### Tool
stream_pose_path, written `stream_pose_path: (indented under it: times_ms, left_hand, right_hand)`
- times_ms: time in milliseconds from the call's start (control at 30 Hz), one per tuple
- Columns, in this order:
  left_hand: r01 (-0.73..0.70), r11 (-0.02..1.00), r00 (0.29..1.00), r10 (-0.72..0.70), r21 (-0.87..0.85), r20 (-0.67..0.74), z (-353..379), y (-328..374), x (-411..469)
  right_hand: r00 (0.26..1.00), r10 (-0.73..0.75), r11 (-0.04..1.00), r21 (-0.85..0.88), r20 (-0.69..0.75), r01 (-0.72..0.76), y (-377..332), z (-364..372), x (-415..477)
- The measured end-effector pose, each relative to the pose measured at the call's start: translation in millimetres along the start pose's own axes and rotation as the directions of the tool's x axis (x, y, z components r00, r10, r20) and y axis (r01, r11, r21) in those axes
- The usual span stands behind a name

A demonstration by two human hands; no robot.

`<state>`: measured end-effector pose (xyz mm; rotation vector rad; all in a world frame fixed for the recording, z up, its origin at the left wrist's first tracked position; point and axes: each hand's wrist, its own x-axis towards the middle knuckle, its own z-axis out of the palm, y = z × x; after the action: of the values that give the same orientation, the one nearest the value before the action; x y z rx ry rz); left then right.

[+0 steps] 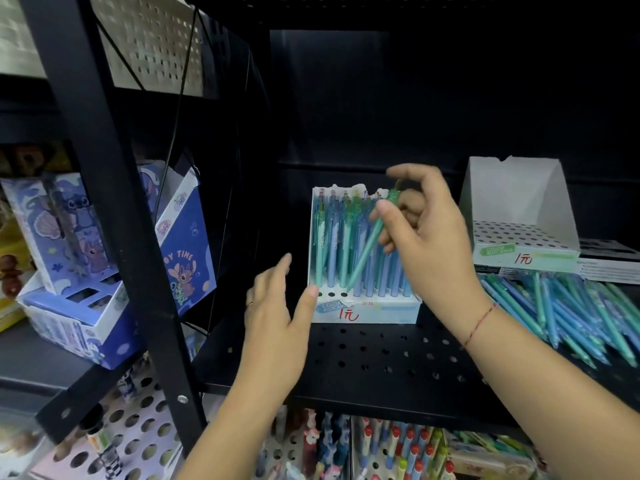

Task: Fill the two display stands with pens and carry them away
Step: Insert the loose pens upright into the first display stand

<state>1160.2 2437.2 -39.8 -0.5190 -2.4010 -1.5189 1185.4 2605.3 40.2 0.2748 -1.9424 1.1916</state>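
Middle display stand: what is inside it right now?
Blue and green pens stand in most holes of the middle display stand; three front-left holes are empty. The right hand, holding a green pen, covers its right side.

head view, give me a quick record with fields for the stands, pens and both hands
centre stand: almost full of blue and green pens, a few front-left holes empty
right stand: no pens in it
right hand: pinches a green pen, tilted, tip down near the centre stand's front row
left hand: open, holds nothing, thumb by the centre stand's front left corner
loose pens: heap on the shelf, in front of the right stand
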Motion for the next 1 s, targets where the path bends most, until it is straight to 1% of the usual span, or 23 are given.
stream_pose_path:
  times_ms: [67, 167, 233, 367, 433, 500, 567, 600, 700, 900, 967, 1000]
  left_hand:
    - [0.048, 0.999, 0.993, -0.050, 0.015, 0.104, -0.2, -3.9, 3.2]
    - [0.067, 0.998, 0.977, -0.067, 0.006, 0.203, 1.6, -5.5, 3.1]
    - [0.051, 0.999, 0.975, -0.050, -0.002, 0.218, 1.5, -5.5, 1.7]
    - [0.035, 0.999, 0.976, -0.033, -0.004, 0.217, 1.2, -6.1, 1.4]
    - [0.026, 1.000, 0.976, -0.023, -0.007, 0.218, 1.5, -7.3, 1.4]
    - [0.021, 1.000, 0.976, -0.016, -0.020, 0.219, 1.4, -8.6, 1.4]
    - [0.022, 0.999, 0.976, -0.014, -0.033, 0.216, 1.5, -10.2, 1.8]
    - [0.026, 0.999, 0.977, -0.018, -0.037, 0.214, 1.6, -10.8, 2.1]
    - [0.020, 0.999, 0.976, -0.013, -0.029, 0.216, 2.2, -11.3, 2.2]
    - [0.005, 1.000, 0.975, -0.001, -0.018, 0.223, 2.6, -11.2, 2.2]
    - [0.004, 1.000, 0.975, 0.001, -0.023, 0.223, 2.0, -10.9, 2.2]
    - [0.006, 1.000, 0.974, 0.000, -0.026, 0.225, 1.6, -11.1, 2.1]
  right_hand:
    - [0.999, -0.051, 0.990, -0.129, 0.011, 0.052, 4.4, 0.8, -1.1]
    - [0.995, -0.094, 0.972, -0.215, 0.032, 0.098, 11.3, 5.9, -5.1]
    - [0.993, -0.112, 0.969, -0.217, 0.029, 0.116, 12.9, 7.7, -5.8]
    - [0.994, -0.093, 0.977, -0.185, 0.053, 0.102, 16.1, 13.0, -7.7]
    - [0.992, -0.105, 0.972, -0.203, 0.066, 0.116, 20.0, 16.4, -9.7]
    - [0.983, -0.178, 0.946, -0.267, 0.052, 0.185, 22.9, 17.6, -11.0]
    - [0.962, -0.270, 0.897, -0.353, 0.042, 0.267, 24.4, 17.0, -10.9]
    - [0.957, -0.288, 0.877, -0.391, 0.039, 0.280, 24.8, 16.4, -10.6]
    - [0.962, -0.270, 0.842, -0.471, 0.051, 0.262, 26.4, 14.7, -9.7]
    - [0.973, -0.144, 0.757, -0.612, 0.183, 0.227, 22.5, 11.9, -7.0]
    - [0.970, -0.096, 0.764, -0.608, 0.225, 0.217, 16.8, 8.9, -5.7]
    - [0.969, -0.085, 0.793, -0.574, 0.233, 0.207, 13.0, 5.3, -5.6]
